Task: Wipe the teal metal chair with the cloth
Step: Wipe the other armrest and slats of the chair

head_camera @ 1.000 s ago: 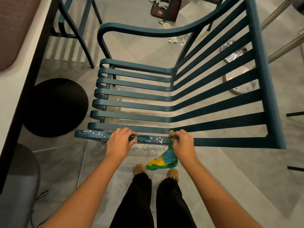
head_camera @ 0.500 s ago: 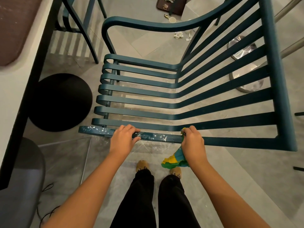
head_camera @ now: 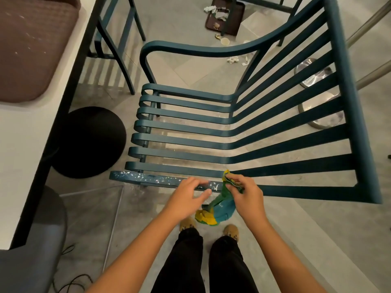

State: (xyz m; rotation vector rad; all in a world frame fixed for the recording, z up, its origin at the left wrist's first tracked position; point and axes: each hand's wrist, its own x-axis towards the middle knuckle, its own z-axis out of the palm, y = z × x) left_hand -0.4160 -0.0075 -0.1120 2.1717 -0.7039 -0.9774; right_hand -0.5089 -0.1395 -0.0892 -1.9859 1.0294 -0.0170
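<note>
The teal metal chair (head_camera: 211, 142) stands in front of me, its slatted seat and back filling the middle of the view. Its nearest armrest bar (head_camera: 148, 179) is speckled with white spots. My right hand (head_camera: 245, 195) pinches a green and yellow cloth (head_camera: 220, 210) at the bar, and most of the cloth hangs below it. My left hand (head_camera: 188, 197) hovers just over the same bar with its fingers loosely spread, holding nothing.
A white table (head_camera: 25, 144) with a brown tray (head_camera: 31, 43) runs along the left. A black round base (head_camera: 91, 140) lies under it. Litter and a brown tray (head_camera: 225, 17) lie on the floor beyond the chair. Steel post bases (head_camera: 317, 111) stand right.
My left hand has let go of the armrest bar and lifted off it. My right hand has raised the cloth's top end above the bar. The camera has drawn back a little.
</note>
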